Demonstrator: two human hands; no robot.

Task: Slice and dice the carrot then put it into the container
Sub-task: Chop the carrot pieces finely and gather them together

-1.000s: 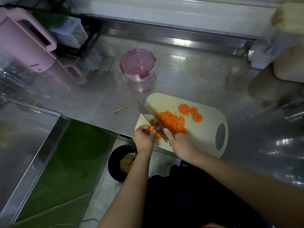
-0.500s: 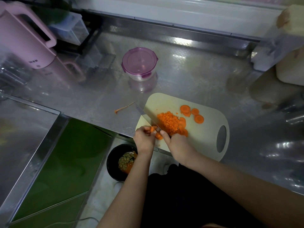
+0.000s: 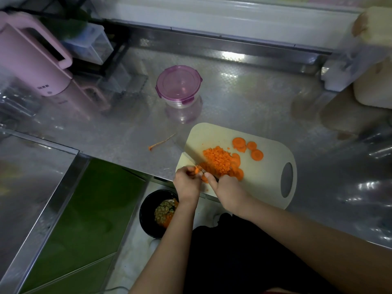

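Bin [image 3: 158, 211] on the floor, below the counter [image 3: 244, 102] edge, held pale and orange scraps. Above it, the left hand [image 3: 187, 183] pinched a small carrot piece [image 3: 197, 170] in its fingers at the near left corner of the board [image 3: 267, 181]. The right hand [image 3: 228, 189] had its fingers curled round the handle of the knife [image 3: 196, 163]. Within the preceding second the blade, previously raised and tilted, had dropped low onto the board just beside the left fingers. This was judged to be one more cut in the dicing, which remained unfinished. Beyond the blade lay a heap of dice [image 3: 218, 160], and farther right a few whole rounds [image 3: 256, 154] were not yet diced. A peel strip [image 3: 161, 142] lay on the counter left of the board. Farthest, the clear container [image 3: 178, 85] stood well apart with its purple lid on. No carrot showed inside it, so transfer had not begun
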